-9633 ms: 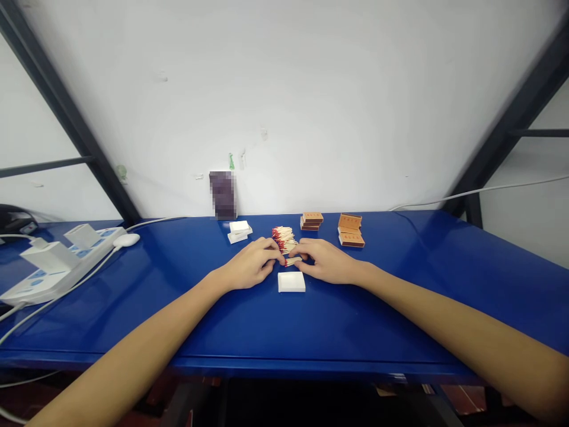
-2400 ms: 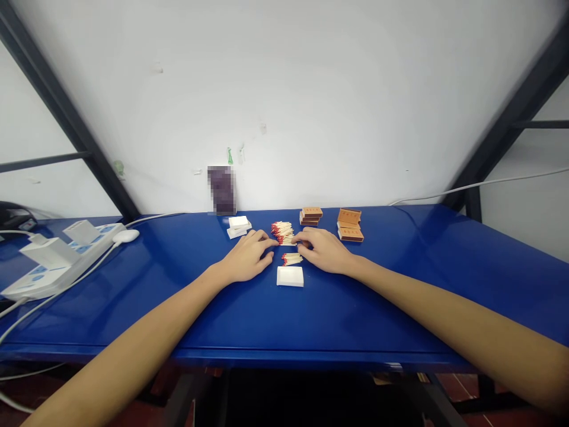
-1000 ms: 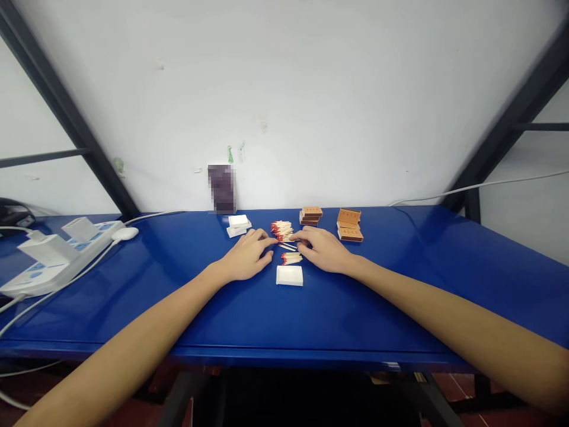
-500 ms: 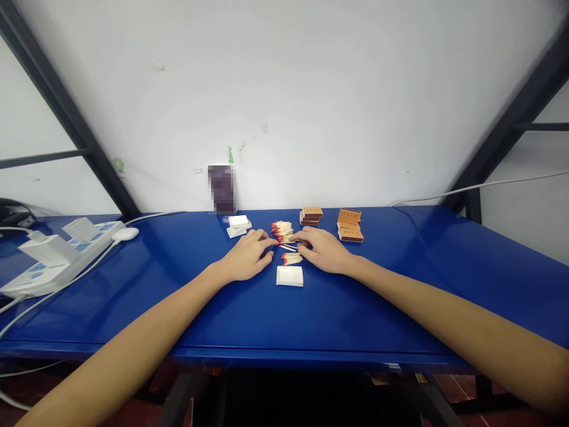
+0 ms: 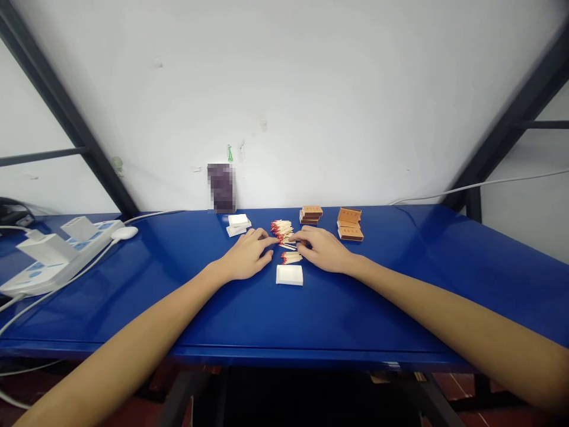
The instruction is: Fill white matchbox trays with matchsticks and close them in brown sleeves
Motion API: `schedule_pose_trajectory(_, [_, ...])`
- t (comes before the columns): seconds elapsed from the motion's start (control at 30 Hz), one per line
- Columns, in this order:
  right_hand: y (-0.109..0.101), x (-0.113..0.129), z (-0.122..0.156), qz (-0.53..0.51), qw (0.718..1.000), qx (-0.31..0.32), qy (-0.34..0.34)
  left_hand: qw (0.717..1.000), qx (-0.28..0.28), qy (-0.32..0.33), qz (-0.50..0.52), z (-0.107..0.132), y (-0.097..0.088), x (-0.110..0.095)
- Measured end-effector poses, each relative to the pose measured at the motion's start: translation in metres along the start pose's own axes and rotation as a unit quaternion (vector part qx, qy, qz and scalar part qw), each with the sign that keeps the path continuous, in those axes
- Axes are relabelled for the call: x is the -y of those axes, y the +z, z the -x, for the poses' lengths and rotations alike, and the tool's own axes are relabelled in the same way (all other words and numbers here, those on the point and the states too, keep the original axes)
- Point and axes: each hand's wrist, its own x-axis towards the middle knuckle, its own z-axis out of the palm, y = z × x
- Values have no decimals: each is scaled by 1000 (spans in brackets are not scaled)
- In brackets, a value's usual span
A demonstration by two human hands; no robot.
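Note:
A pile of red-tipped matches (image 5: 281, 229) lies on the blue table between my hands. My left hand (image 5: 249, 254) rests at its left, index fingertip at the match heads, thumb apart from the fingers. At the right, my right hand (image 5: 323, 249) reaches its index fingertip to the stick ends, its fingers bent but apart. A few loose matches (image 5: 288, 247) lie between the fingertips. Nearer to me is a smaller bundle of matches (image 5: 291, 258), close to my right thumb. In front of that sits a white matchbox tray (image 5: 289, 275).
White matchbox trays (image 5: 239, 220) are stacked behind my left hand. Brown matchbox sleeves (image 5: 312, 210) stand stacked at the back, with more matchbox sleeves (image 5: 350, 231) to their right. A power strip (image 5: 66, 267) with chargers and cables occupies the left. A pixelated dark object (image 5: 221, 188) leans on the wall.
The view has shifted very slightly. Both hands stay at the matches, with only tiny fingertip movement among the loose ones.

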Motion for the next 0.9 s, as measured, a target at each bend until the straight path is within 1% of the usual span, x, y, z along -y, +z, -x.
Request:
schedule_pose_trajectory(0.3, [0,0,0,10,1000,0,8,1000,9,-4,-9,0,-1,-1])
schedule_pose_trajectory(0.57, [-2,2,1,-8,1000,-1,9,1000,11,-1,-13,1,-2,-1])
schedule_pose_trajectory(0.9, [-1,1,1,-20,1000,-5,-6,1000,17,-1,-21,0,-3,-2])
